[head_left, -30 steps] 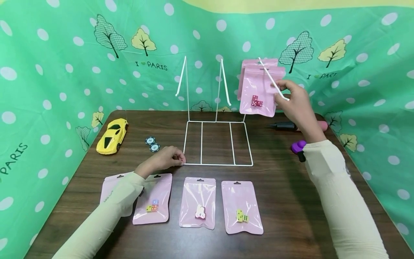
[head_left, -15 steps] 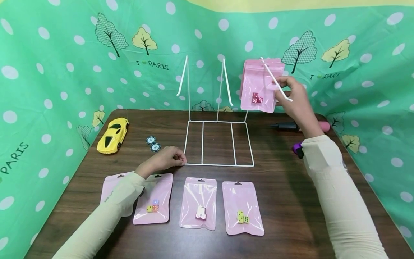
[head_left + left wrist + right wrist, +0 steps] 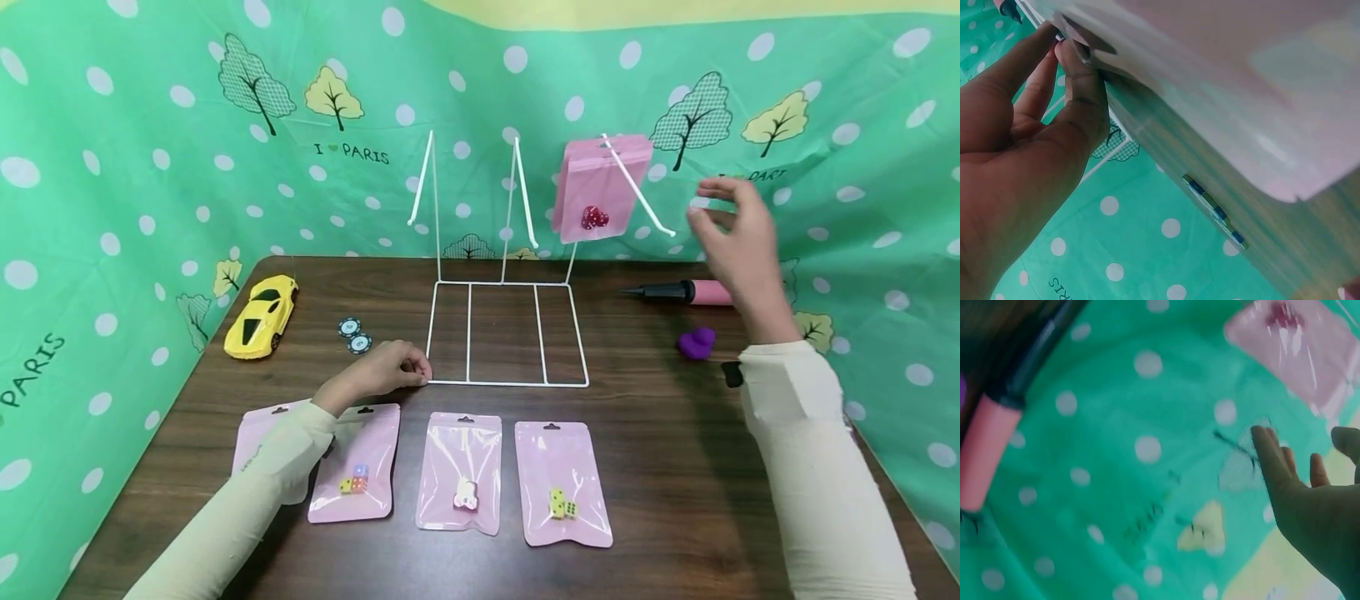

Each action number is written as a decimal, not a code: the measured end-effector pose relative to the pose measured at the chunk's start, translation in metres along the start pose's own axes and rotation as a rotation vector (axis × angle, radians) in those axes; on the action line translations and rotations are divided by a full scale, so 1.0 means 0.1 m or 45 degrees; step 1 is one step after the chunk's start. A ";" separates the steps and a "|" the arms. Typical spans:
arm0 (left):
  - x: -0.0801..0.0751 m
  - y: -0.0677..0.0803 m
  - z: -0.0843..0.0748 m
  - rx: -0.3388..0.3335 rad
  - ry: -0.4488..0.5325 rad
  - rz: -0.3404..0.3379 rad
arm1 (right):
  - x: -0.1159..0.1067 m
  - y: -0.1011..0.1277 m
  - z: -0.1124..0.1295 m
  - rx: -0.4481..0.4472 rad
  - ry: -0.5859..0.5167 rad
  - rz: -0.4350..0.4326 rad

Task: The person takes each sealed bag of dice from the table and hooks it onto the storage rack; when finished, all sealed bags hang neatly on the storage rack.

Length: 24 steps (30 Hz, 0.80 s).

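A white wire rack [image 3: 506, 384] with three hooks stands on the table; pink zip bags [image 3: 585, 187] hang overlapped on its right hook. Red dice [image 3: 595, 217] show through the front one. My right hand [image 3: 738, 242] is off to the right of the hook, its fingers apart from the bags and holding nothing; the right wrist view shows the hanging bag [image 3: 1304, 353] beyond the fingertips. With thumb and fingers my left hand [image 3: 382, 367] pinches the rack's front left corner. In the left wrist view a blurred pink bag covers the upper right.
Flat pink bags lie in front: one with mixed dice [image 3: 352, 442], one with a white-and-pink trinket [image 3: 465, 450], one with yellow dice [image 3: 555, 458], another partly under the left sleeve. Around them are a yellow toy car [image 3: 262, 317], chips [image 3: 360, 343], a pump [image 3: 708, 292] and a purple object [image 3: 697, 342].
My right hand has let go of the front dice bag and moved right, away from the hook. The bag has slid back against the one behind. My left hand has stayed on the rack.
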State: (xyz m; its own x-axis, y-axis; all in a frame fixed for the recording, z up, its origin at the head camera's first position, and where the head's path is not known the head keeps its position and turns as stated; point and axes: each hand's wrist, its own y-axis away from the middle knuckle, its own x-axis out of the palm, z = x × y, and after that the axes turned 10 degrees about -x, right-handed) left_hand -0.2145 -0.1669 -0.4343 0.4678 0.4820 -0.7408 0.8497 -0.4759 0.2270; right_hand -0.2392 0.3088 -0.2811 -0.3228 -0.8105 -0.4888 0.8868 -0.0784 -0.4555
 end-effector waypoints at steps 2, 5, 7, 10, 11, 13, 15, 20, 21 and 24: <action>0.01 0.00 0.00 -0.001 0.006 0.003 | -0.17 0.04 0.03 0.026 -0.031 -0.083; 0.01 0.01 -0.01 0.002 0.000 -0.003 | -0.44 0.14 0.10 0.071 -0.145 -0.195; 0.01 0.01 -0.01 0.007 -0.008 -0.010 | -0.60 0.23 0.11 0.100 -0.170 -0.260; 0.00 0.01 -0.01 0.011 -0.011 -0.012 | -0.81 0.41 0.07 0.153 -0.137 -0.307; 0.00 0.01 0.00 0.012 -0.013 -0.013 | -0.85 0.48 0.04 0.172 -0.081 -0.307; 0.00 0.01 0.00 0.012 -0.010 -0.011 | -0.92 0.63 -0.05 0.215 -0.006 -0.280; 0.00 0.01 0.00 0.010 -0.007 -0.007 | -0.98 0.79 -0.15 0.248 0.020 -0.236; 0.00 0.00 0.01 0.011 0.004 0.008 | -1.06 1.17 -0.42 0.292 0.138 -0.053; 0.00 0.00 0.01 0.013 0.005 0.010 | -1.07 1.23 -0.46 0.300 0.173 -0.009; 0.01 -0.01 0.01 0.016 0.009 0.008 | -1.09 1.39 -0.59 0.282 0.295 0.114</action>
State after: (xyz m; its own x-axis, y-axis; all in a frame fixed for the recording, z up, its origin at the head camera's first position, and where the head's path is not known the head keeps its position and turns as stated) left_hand -0.2152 -0.1669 -0.4357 0.4751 0.4841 -0.7348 0.8435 -0.4884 0.2236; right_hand -0.1006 0.4203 -0.3347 -0.2840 -0.6685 -0.6874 0.9573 -0.1577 -0.2422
